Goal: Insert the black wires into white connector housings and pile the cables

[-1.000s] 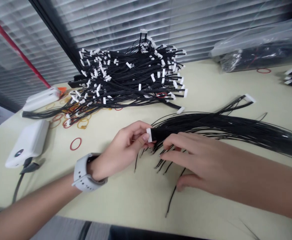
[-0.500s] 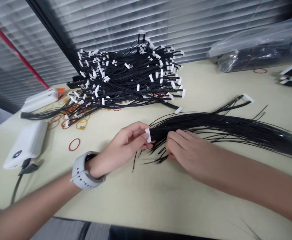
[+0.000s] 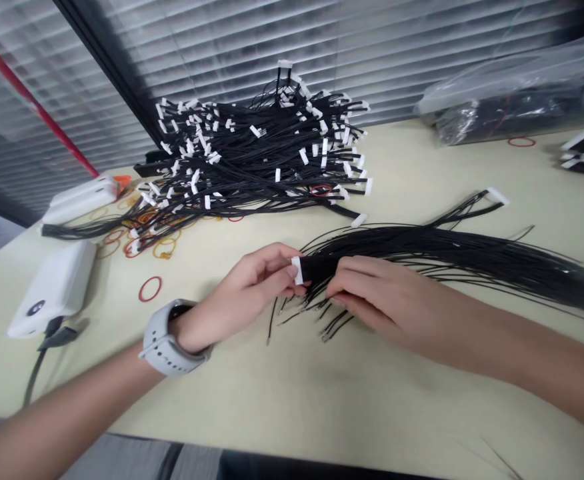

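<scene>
My left hand [image 3: 252, 290], with a grey watch on its wrist, pinches a small white connector [image 3: 297, 270] that has black wires running out of it to the right. My right hand [image 3: 377, 297] is closed on those black wires just right of the connector, fingers pinched round them. Both hands rest low over the pale table [image 3: 322, 400]. A long loose bundle of black wires [image 3: 472, 257] stretches from my hands off to the right edge. Several bare wire ends [image 3: 317, 320] fan out on the table under my right fingers.
A big heap of finished black wires with white connectors [image 3: 257, 160] lies behind my hands. Rubber bands [image 3: 151, 289] are scattered at left near a white power bank [image 3: 52, 287] and a white box [image 3: 79, 198]. A plastic bag of wires [image 3: 517, 100] sits back right.
My right hand drew its fingers in from lying flat on the loose wire ends and now pinches the wires by the connector. The stray wire near the table's front is gone. My left hand stayed put.
</scene>
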`<state>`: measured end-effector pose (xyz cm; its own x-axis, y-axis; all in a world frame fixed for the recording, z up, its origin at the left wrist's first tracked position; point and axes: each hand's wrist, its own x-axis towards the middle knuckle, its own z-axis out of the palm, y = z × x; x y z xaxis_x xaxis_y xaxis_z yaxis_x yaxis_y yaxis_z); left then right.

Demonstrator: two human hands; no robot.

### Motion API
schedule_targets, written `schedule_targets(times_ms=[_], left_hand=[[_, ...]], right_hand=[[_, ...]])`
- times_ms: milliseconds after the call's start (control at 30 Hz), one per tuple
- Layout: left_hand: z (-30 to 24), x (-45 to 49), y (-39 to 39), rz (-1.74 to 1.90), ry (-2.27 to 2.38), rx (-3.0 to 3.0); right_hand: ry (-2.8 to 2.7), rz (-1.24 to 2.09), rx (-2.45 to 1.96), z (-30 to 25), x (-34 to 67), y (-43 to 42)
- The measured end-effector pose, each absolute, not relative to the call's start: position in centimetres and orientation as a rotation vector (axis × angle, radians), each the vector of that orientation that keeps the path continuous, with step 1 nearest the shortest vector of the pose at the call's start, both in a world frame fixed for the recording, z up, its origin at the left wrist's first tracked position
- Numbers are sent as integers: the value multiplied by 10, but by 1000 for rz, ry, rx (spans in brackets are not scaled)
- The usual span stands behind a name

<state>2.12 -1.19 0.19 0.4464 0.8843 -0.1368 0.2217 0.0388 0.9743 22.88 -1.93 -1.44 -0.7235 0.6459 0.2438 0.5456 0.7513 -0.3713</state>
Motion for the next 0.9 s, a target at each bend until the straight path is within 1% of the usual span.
schedule_targets(times_ms=[167, 233, 533, 900], left_hand=[[3, 20, -12, 652, 1017, 1570], [3, 20, -12, 659, 1037, 1590], [2, 19, -10, 635, 1101, 1603], [3, 18, -8, 628, 1088, 1533]], right_hand=[[-2389, 694, -1091, -2, 229, -14], [-2314, 748, -1180, -1, 232, -10], [-2309, 688, -1221, -4, 237, -4], [-2283, 708, -1232, -3, 237, -5]])
